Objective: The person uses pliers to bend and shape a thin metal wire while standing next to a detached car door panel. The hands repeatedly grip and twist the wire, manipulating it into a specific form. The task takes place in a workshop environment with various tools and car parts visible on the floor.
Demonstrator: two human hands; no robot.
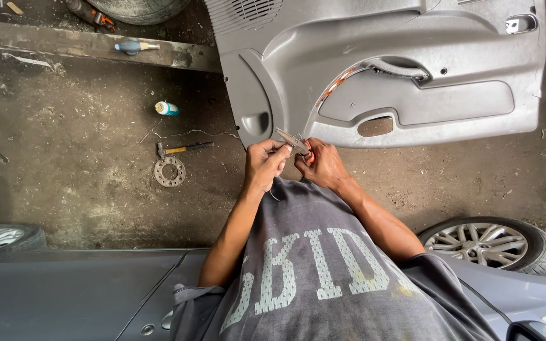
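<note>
- We see the pliers (293,143) held between both hands, just below the lower edge of the grey door panel (412,76) that lies flat on the concrete floor (83,189).
- Right hand (323,165): fingers curled shut around the red handles of the pliers; the metal nose sticks out up and to the left from this hand.
- Left hand (265,163): fingers bunched together, tips touching the pliers just beside the nose. We cannot tell whether a small part is pinched there; it is too small to make out.
- The two hands touch or nearly touch each other, above the person's grey shirt.
- The pliers' tip lies close to the panel's lower left corner, near the oval recess; we cannot tell whether it touches the panel.
- Containers: a small white and blue can (166,108) lies on its side on the floor, well apart to the left of the hands; its contents are not visible.
- Near it, a hammer (181,149) and a round metal ring with holes (169,171) lie just beside each other.
- A car wheel (488,245) shows at lower right, grey car bodywork (64,290) along the bottom.
</note>
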